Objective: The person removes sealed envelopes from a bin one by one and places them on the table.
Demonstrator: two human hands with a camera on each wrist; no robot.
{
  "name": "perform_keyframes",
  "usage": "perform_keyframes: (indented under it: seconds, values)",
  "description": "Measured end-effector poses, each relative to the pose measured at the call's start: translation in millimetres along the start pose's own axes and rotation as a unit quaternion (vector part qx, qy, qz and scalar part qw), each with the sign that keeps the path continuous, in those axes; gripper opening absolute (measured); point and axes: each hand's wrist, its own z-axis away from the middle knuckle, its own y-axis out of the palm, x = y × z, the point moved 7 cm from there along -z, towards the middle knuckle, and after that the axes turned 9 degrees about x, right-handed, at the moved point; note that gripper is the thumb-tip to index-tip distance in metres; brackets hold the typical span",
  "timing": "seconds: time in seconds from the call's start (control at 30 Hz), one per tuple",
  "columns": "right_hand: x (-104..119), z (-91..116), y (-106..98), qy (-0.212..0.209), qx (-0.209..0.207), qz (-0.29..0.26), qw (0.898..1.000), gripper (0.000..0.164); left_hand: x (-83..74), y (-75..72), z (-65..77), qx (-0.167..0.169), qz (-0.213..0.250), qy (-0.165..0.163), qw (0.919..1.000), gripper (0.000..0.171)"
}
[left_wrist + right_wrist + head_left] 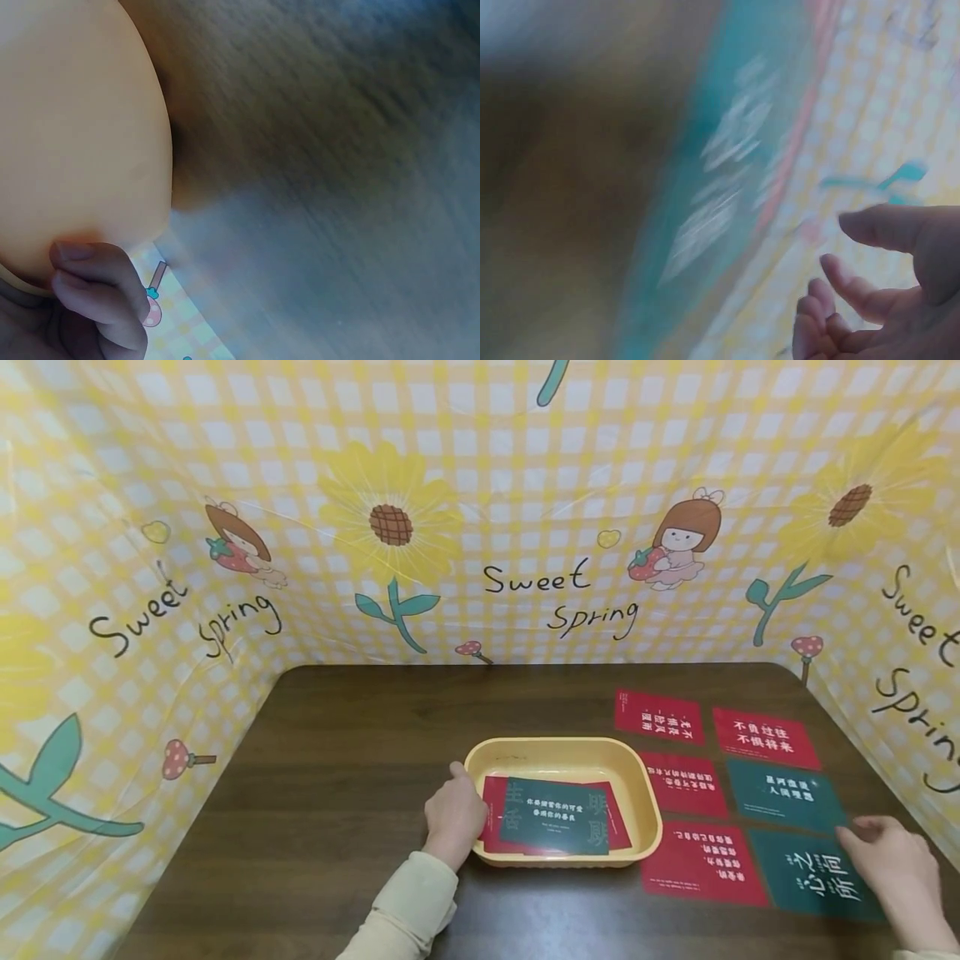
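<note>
My left hand (454,817) grips the left rim of a yellow plastic basin (558,758). In the left wrist view, curled fingers (101,281) lie against the basin's outer wall (82,127); the thumb is hidden there. Inside the basin a green card (553,839) with white writing overlaps red cards (492,793). Over at the right, my right hand (894,864) is beside the upper right edge of a green card (813,881) lying on the table. Its thumb and fingers are apart with nothing between them in the right wrist view, where the green card (720,150) appears blurred.
Right of the basin, several cards lie in two columns, among them a red card (705,864), another red card (765,737) and a green card (787,793). The dark wooden table (337,760) meets yellow checked cloth (480,510) at the back and sides.
</note>
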Motion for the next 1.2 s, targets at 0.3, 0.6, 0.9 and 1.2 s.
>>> perform_keyframes:
  seconds: [0.3, 0.6, 0.9, 1.2]
  values:
    - [123, 28, 23, -0.199, 0.009, -0.077, 0.977, 0.041, 2.4, -1.8, 0.3, 0.003, 0.004, -0.006, 1.0000, 0.060]
    - [195, 35, 78, -0.197, 0.088, -0.079, 0.973, 0.044, 5.1, 1.1, 1.3, -0.003, -0.002, -0.004, 1.0000, 0.053]
    - [209, 32, 94, -0.185, 0.069, -0.052, 0.979, 0.024, 2.7, -0.5, 0.5, -0.009, -0.002, 0.001, 1.0000, 0.048]
    - [205, 28, 102, -0.160, 0.095, -0.032, 0.982, 0.036, -0.9, -1.4, 1.2, -0.015, -0.009, 0.007, 0.9998, 0.049]
